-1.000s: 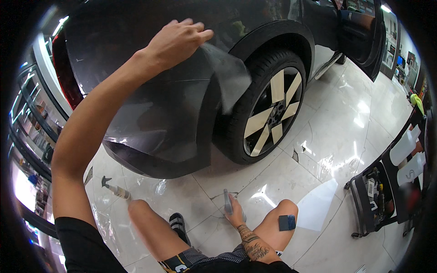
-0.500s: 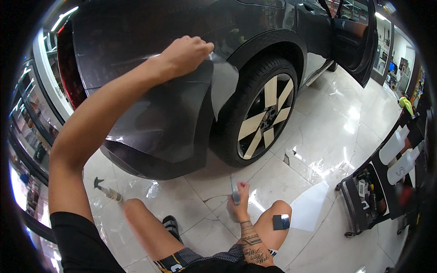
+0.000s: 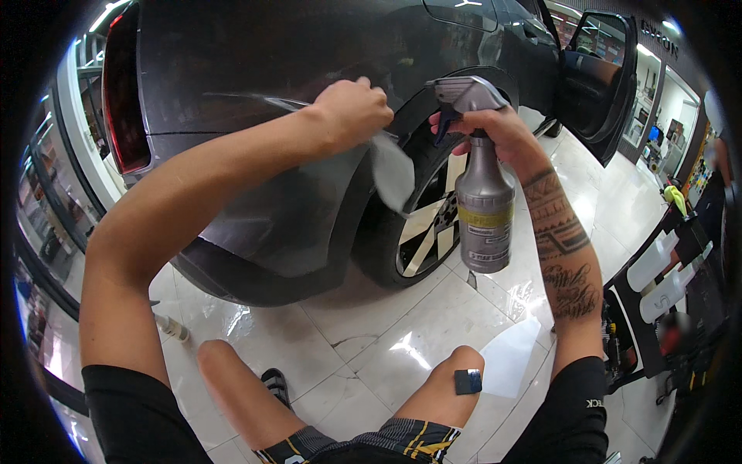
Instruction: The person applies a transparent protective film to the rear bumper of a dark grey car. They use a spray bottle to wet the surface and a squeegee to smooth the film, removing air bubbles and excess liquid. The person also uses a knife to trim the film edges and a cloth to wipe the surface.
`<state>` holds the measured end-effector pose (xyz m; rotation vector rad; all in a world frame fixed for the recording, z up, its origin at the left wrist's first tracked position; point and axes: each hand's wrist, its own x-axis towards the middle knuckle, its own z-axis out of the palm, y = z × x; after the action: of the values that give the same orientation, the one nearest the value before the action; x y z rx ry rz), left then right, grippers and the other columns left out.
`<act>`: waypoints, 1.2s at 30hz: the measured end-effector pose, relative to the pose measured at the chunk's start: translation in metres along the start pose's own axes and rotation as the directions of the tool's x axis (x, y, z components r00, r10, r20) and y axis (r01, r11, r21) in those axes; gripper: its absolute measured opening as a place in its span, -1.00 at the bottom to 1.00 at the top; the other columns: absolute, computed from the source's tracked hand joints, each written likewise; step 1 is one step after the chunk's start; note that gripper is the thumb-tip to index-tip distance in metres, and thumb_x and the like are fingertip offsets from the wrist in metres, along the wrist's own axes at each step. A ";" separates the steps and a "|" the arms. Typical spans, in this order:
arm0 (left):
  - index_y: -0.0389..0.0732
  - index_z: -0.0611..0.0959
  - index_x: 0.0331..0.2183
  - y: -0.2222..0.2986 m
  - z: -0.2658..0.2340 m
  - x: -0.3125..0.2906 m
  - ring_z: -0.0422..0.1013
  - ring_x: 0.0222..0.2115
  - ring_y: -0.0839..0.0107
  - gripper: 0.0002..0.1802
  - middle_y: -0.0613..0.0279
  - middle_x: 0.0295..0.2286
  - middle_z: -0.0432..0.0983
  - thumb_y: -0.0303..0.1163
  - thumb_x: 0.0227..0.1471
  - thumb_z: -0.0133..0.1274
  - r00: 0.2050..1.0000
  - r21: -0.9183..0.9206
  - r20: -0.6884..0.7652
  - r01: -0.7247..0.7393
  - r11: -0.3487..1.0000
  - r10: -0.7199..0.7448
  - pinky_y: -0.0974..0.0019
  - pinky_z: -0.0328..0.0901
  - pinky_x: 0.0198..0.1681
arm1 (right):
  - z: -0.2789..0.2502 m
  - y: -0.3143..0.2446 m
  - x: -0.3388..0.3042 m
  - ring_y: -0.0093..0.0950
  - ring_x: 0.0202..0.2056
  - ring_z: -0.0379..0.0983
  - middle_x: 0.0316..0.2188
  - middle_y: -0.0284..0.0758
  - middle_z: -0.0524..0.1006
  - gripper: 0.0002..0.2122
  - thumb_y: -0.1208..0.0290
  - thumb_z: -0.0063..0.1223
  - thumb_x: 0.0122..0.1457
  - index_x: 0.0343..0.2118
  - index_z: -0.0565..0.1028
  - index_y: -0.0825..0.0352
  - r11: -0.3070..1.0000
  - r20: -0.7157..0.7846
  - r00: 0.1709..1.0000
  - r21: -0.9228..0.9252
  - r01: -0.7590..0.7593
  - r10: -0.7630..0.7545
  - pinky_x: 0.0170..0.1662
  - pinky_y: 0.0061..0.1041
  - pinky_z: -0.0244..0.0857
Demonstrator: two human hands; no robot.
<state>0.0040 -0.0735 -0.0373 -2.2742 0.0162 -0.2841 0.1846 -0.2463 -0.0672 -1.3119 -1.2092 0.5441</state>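
Observation:
My left hand (image 3: 354,113) is closed on the edge of a translucent film (image 3: 393,175). The film's loose flap hangs down in front of the tyre, and its upper part runs along the body of a dark grey car (image 3: 255,85). My right hand (image 3: 495,138) grips the trigger head of a grey spray bottle (image 3: 485,220) with a yellow band. The bottle hangs upright in front of the wheel (image 3: 425,232), its nozzle pointing left toward the film. Cream panels cover the wheel's spokes. A small dark flat card (image 3: 468,381) lies on my right thigh.
A second spray bottle (image 3: 171,328) stands on the tiled floor at the left, partly behind my left arm. A white sheet (image 3: 512,359) lies by my right knee. At the right stands a black cart (image 3: 618,298) with white bottles (image 3: 666,294). The car door (image 3: 599,81) hangs open.
My right hand has risen from near the floor, bringing the spray bottle up beside the film. My left hand has shifted slightly right and down, still holding the film.

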 end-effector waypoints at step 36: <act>-0.22 0.68 -0.41 -0.025 0.010 0.021 0.51 -0.39 0.13 -0.80 0.04 -0.48 0.57 -0.50 -0.24 0.20 0.985 -0.531 0.172 0.116 0.840 -0.028 0.14 0.36 -0.31 | 0.009 0.041 0.059 -0.32 -0.46 0.54 -0.53 -0.18 0.52 -0.92 0.68 0.06 -0.23 -0.58 0.50 0.48 0.954 0.135 0.945 -0.038 -0.296 0.298 -0.57 -0.41 0.44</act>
<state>0.0243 -0.0523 -0.0209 -2.8629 -0.0833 -0.1464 0.2099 -0.1806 -0.0857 -1.5025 -1.1357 0.8560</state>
